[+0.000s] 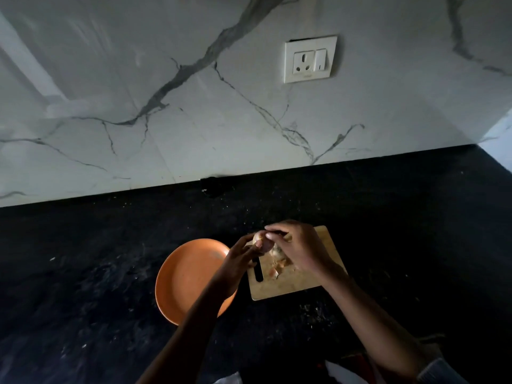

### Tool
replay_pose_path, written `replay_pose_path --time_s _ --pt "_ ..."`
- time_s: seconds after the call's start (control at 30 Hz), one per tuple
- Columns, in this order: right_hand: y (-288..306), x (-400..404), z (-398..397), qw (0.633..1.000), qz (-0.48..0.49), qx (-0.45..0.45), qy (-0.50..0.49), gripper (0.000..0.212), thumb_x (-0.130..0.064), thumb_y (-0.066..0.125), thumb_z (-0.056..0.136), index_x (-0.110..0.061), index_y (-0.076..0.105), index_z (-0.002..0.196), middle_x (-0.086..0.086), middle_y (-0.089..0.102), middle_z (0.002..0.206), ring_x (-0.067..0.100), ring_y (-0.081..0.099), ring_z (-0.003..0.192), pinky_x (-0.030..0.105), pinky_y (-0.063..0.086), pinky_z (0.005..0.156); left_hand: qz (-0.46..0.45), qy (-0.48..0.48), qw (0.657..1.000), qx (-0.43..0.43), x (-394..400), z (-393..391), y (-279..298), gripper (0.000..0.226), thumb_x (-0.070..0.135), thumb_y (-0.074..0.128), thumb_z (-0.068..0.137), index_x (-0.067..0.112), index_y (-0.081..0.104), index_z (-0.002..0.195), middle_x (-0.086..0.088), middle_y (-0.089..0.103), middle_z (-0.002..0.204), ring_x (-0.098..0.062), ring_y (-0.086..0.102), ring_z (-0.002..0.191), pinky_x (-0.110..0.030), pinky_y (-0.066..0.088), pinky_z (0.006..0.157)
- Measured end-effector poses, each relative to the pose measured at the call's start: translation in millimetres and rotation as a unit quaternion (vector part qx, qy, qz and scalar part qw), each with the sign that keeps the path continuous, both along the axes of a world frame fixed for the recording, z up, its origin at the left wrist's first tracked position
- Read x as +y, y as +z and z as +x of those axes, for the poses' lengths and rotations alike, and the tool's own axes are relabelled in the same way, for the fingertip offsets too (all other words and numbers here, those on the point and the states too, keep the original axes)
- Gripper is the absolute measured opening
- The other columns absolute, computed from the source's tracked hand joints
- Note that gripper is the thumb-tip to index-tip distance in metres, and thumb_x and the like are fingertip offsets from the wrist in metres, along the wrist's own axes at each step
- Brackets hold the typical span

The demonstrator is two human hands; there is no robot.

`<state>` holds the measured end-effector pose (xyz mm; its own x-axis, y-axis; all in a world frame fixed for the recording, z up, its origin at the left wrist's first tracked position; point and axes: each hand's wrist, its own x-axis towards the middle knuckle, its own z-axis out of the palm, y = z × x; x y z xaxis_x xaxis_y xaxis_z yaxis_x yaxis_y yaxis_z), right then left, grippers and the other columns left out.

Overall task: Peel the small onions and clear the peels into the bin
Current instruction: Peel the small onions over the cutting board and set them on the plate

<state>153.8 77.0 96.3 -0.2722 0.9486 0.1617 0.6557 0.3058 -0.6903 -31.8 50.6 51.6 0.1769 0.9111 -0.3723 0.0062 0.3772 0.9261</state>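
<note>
A small pale onion [263, 240] is held above the left end of a wooden cutting board [288, 286]. My left hand [241, 259] grips it from the left and below. My right hand [299, 248] reaches over from the right, its fingertips pinching the onion's top. Loose brownish peels [278, 266] lie on the board under my right hand. No bin is in view.
An orange plate [188, 275] sits just left of the board on the black countertop [110, 259], partly under my left forearm. Small scraps dot the counter. A marble wall with a white socket [310, 59] stands behind.
</note>
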Motion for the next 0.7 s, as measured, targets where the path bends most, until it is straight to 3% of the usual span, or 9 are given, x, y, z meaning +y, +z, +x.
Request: replay_pose_path --time_s 0.13,0.33,0.47,0.53,0.7 --pt "-2.5 0.6 -5.5 1.0 0.02 0.006 0.007 0.02 -0.022 0.071 0.092 -0.016 0.076 0.11 -0.002 0.075 0.106 0.007 0.069 0.094 0.024 0.057 0.08 0.005 0.009 1.0 0.005 1.2 3.3 6.2 0.029 0.024 0.056 0.1 0.012 0.057 0.126 -0.007 0.072 0.113 -0.008 0.068 0.098 -0.028 0.045 0.081" --pt "2.1 1.4 -5.1 1.0 0.014 0.005 0.004 0.018 -0.019 0.069 0.093 -0.014 0.075 0.11 -0.001 0.074 0.103 0.006 0.067 0.089 0.014 0.053 0.076 0.007 0.009 1.0 -0.005 2.9 0.3 11.8 0.028 0.029 0.057 0.098 0.017 0.059 0.124 -0.011 0.069 0.12 -0.021 0.065 0.11 -0.036 0.042 0.09" --pt "0.4 1.8 -6.4 0.999 0.025 -0.028 0.009 0.016 -0.016 0.069 0.093 -0.012 0.073 0.108 0.001 0.071 0.102 0.007 0.065 0.088 0.009 0.048 0.071 0.019 0.005 1.0 -0.001 3.6 2.9 14.8 0.028 0.027 0.057 0.098 0.015 0.057 0.124 -0.004 0.072 0.113 -0.01 0.067 0.104 -0.032 0.044 0.087" --pt "-1.7 0.4 -7.4 0.999 0.034 -0.037 0.005 0.014 -0.018 0.07 0.092 -0.014 0.071 0.105 0.001 0.069 0.102 0.009 0.065 0.088 0.017 0.054 0.072 0.017 0.001 1.0 0.007 2.6 4.7 15.1 0.028 0.024 0.056 0.099 0.013 0.056 0.126 0.001 0.072 0.109 -0.004 0.069 0.099 -0.026 0.046 0.085" --pt "-9.8 -2.0 -9.1 0.998 0.017 -0.051 -0.033 0.013 -0.028 0.067 0.091 -0.027 0.065 0.103 -0.009 0.064 0.105 0.004 0.062 0.093 0.031 0.059 0.076 0.037 0.003 0.999 0.022 -0.2 8.6 10.4 0.031 0.022 0.058 0.099 0.008 0.055 0.126 -0.011 0.07 0.113 0.001 0.069 0.09 -0.011 0.048 0.069"
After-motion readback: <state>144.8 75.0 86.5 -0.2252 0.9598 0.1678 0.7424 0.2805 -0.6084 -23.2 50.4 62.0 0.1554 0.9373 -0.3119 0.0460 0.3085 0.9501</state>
